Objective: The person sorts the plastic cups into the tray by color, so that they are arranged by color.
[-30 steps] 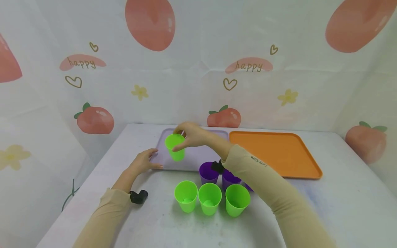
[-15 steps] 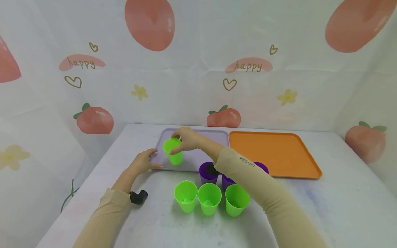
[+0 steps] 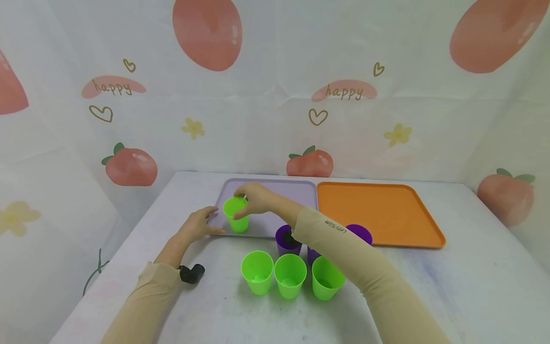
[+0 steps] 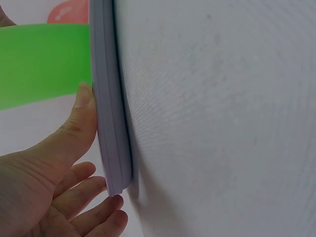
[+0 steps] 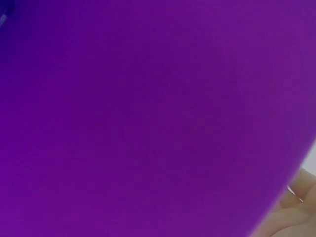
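Observation:
My right hand [image 3: 257, 197] pinches a bright green cup [image 3: 237, 220] by its rim, fingers at the far side and thumb at the near side. The cup stands upright over the front left part of the lilac tray [image 3: 270, 224]; in the left wrist view, the green cup [image 4: 44, 61] meets the tray's edge. My left hand [image 3: 199, 224] lies spread around the tray's front left corner. Its thumb [image 4: 84, 106] touches the tray rim, with the other fingers near the corner. A purple cup [image 5: 148, 118] fills most of the right wrist view.
An orange tray [image 3: 378, 210] adjoins the lilac one on the right. In front stand three green cups [image 3: 258, 282] in a row. Purple cups [image 3: 287, 246] stand behind them, partly hidden by my right sleeve [image 3: 343, 253]. A printed cloth [image 3: 258, 119] hangs behind the table.
My right hand has brought the green cup down and slightly left, toward the lilac tray's front left corner. The left hand has stayed in place.

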Demonstrator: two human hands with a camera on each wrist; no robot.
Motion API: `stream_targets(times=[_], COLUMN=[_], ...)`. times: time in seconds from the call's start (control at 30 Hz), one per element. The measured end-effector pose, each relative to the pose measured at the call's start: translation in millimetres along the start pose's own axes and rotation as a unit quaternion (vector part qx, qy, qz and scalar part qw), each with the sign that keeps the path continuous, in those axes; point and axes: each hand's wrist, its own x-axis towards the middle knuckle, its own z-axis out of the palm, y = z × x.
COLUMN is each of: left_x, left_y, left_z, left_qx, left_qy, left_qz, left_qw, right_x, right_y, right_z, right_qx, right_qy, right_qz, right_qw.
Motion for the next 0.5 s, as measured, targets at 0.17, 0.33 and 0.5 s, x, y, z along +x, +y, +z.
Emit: stream_targets(times=[0.17,0.33,0.5], left_x=[0.1,0.5,0.8], left_y=[-0.7,-1.2,-1.4], left_z=[-0.1,-0.1,-0.1], left_qx=[0.002,0.003,0.0], left_qy=[0.0,0.004,0.004], left_qz=[-0.001,0.005,0.01], left_qw=[1.0,1.0,0.9999], right_x=[-0.9,-2.2,-5.3], right_y=[-1.9,-3.2,-1.5], right_z=[1.2,-0.5,-11.4], right_qx=[0.005,0.019,0.038], right_qy=[-0.004,-0.013,-0.013], right_qz=[0.004,0.007,0.01], right_qw=[1.0,1.0,0.999])
